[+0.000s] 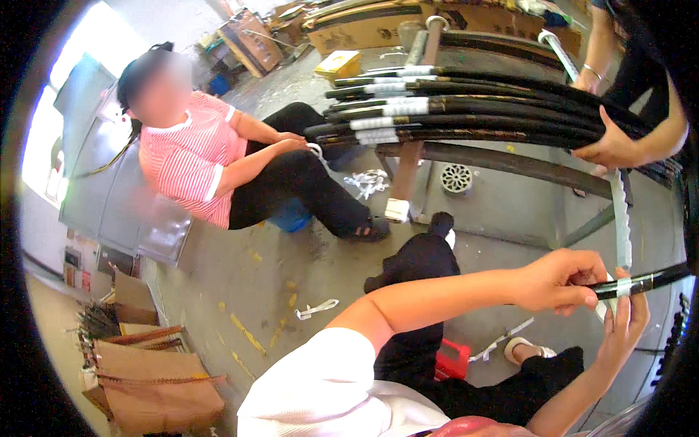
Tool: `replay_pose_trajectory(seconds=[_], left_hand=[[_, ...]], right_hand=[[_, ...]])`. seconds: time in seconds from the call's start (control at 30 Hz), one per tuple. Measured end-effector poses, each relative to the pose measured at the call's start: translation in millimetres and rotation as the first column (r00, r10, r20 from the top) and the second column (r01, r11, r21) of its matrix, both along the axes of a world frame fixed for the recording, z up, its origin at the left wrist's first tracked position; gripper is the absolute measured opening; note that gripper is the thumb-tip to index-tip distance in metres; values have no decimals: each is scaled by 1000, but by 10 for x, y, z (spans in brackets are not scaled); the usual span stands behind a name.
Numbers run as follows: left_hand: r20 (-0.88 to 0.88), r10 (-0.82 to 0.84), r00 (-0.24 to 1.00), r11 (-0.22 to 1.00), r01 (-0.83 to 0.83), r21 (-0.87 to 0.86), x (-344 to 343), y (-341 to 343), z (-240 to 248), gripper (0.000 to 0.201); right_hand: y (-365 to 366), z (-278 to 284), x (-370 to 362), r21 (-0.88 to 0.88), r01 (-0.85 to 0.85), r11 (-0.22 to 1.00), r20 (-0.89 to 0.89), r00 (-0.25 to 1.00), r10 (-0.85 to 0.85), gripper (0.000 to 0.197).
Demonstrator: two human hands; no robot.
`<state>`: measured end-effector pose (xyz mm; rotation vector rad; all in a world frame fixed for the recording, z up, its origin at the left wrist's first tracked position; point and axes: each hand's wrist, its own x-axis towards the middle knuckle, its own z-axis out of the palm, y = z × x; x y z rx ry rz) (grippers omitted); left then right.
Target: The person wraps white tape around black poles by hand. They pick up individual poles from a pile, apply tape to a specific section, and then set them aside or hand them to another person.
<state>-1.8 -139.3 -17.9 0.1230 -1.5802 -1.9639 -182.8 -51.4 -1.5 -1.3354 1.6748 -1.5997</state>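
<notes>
My left hand (564, 280) is closed, thumb and fingers pinched at the end of a slim, shiny black rod (659, 279). A white band (624, 287) circles the rod just to the right of that hand. Under and behind the band, my right hand (626, 320) grips the rod with its fingers, partly hidden by it. Something white and flat shows between the two hands, too covered to name. Just above the band, a white wavy-edged strip (621, 218) runs upward; I cannot tell whether it is joined to the band.
A metal rack (502, 162) bears several long black rods (502, 109) with white bands. A co-worker's hands (615, 142) touch them at the right. Another person (196, 138) sits at the left. Cardboard boxes (156, 382), a yellow box (338, 65) and a red stool (453, 360) stand on the floor.
</notes>
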Motion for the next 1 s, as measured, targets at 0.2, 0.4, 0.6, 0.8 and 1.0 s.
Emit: replay_pose_trajectory(seconds=[0.2, 0.4, 0.6, 0.8, 1.0], left_hand=[[-40, -44, 998, 993, 40, -111, -143, 105, -65, 28], [-136, 207, 969, 791, -247, -560, -378, 190, -163, 35], [-41, 191, 981, 825, -183, -534, -612, 157, -219, 47], [111, 159, 981, 866, -85, -493, -888, 125, -384, 41], [121, 182, 976, 864, -100, -494, -1046, 186, -489, 36]], right_hand=[[227, -106, -115, 66, 116, 991, 86, 989, -122, 25], [443, -164, -207, 118, 59, 991, 122, 990, -74, 25], [341, -288, -246, -15, 237, 971, 228, 947, -228, 21], [312, -515, -365, -73, 234, 969, 334, 922, -197, 14], [330, -609, -456, -57, 244, 968, 360, 910, -208, 14]])
